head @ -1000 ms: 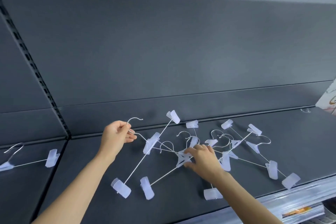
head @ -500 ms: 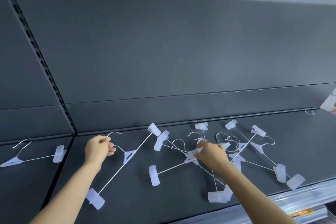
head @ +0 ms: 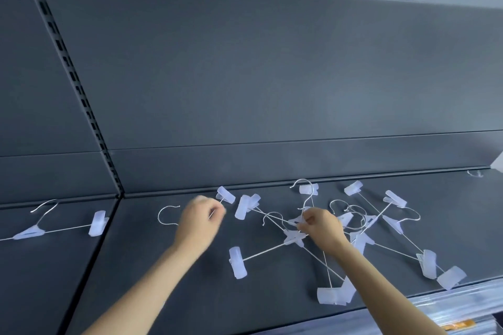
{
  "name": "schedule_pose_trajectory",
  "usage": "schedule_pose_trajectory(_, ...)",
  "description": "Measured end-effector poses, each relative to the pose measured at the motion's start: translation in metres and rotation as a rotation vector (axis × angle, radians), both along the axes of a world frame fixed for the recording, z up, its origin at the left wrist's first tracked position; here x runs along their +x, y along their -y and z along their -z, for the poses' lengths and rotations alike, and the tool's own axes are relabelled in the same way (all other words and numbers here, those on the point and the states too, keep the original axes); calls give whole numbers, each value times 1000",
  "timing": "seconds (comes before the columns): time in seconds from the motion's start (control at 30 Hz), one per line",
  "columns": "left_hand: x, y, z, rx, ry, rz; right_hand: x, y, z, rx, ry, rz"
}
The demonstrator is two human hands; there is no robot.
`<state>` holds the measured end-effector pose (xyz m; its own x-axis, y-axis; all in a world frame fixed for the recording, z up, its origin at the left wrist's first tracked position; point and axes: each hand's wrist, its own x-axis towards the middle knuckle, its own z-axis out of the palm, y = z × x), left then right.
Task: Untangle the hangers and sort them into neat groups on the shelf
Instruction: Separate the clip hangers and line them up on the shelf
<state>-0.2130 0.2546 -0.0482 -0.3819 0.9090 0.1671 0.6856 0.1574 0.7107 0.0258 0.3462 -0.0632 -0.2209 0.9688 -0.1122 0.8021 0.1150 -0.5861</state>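
Several white wire hangers with translucent clips lie tangled [head: 362,226] on the dark shelf [head: 272,304]. My right hand [head: 322,226] pinches the white centre piece of one tangled hanger [head: 295,221], whose hook [head: 302,185] points to the back. My left hand [head: 200,221] is blurred, fingers curled, over a pulled-out hanger; its hook [head: 167,215] shows left of the hand and one clip [head: 226,195] to the right. Whether the left hand holds its wire I cannot tell. One lone hanger [head: 35,228] lies on the left shelf section.
A slotted upright [head: 81,95] divides the dark back panel and the two shelf sections. A clear price strip [head: 462,304] runs along the shelf's front edge at the right. A white object [head: 499,163] pokes in at the right edge, a small wire hook [head: 475,173] near it.
My left hand dragged one hanger left out of the tangle, then slid right off its hook. My right hand shifted from pressing the pile to pinching a hanger's centre piece.
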Motion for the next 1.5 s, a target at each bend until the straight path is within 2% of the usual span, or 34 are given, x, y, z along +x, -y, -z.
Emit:
schedule_pose_trajectory(0.03, 14, 2, 3, -44, 20, 138, 0, -2, -2, -16, -61, 27)
schedule_pose_trajectory(0.1, 38, 5, 11, -142, -79, 338, 2, -5, -9, -36, -158, 56)
schedule_pose_trajectory(0.17, 55, 4, 20, -216, -264, 428, 4, -9, -17, -51, -256, 55)
schedule_pose_trajectory(0.23, 65, 1, 27, -241, -334, 451, 6, -13, -26, -68, -396, 77)
schedule_pose_trajectory(0.43, 86, 0, 23, -294, -133, 467, 14, -25, -51, -144, -758, 257)
schedule_pose_trajectory(0.53, 101, 3, 24, -400, -195, 561, 20, -28, -53, -197, -884, 327)
schedule_pose_trajectory(0.67, 103, -4, 27, -372, -206, 450, 28, -23, -51, -229, -1010, 312)
schedule_pose_trajectory(0.77, 103, -9, 20, -327, -350, 370, 29, -21, -48, -259, -1122, 316)
schedule_pose_trajectory(0.83, 107, -11, 12, -264, -440, 412, 25, -20, -47, -294, -1196, 292)
schedule_pose_trajectory(1.1, 105, -16, 1, -168, -362, 441, 27, -21, -56, -243, -1494, 258)
schedule_pose_trajectory(1.23, 95, -19, 2, -116, -428, 408, 34, -22, -61, -181, -1493, 291)
schedule_pose_trajectory(1.37, 86, -17, 9, -12, -525, 464, 39, -21, -69, -150, -1508, 267)
schedule_pose_trajectory(1.4, 86, -14, 6, -56, -530, 485, 39, -21, -71, -149, -1527, 252)
schedule_pose_trajectory(1.43, 84, -13, 8, -11, -540, 488, 39, -21, -73, -152, -1544, 236)
schedule_pose_trajectory(1.5, 87, -10, 17, 5, -454, 499, 38, -21, -76, -164, -1552, 213)
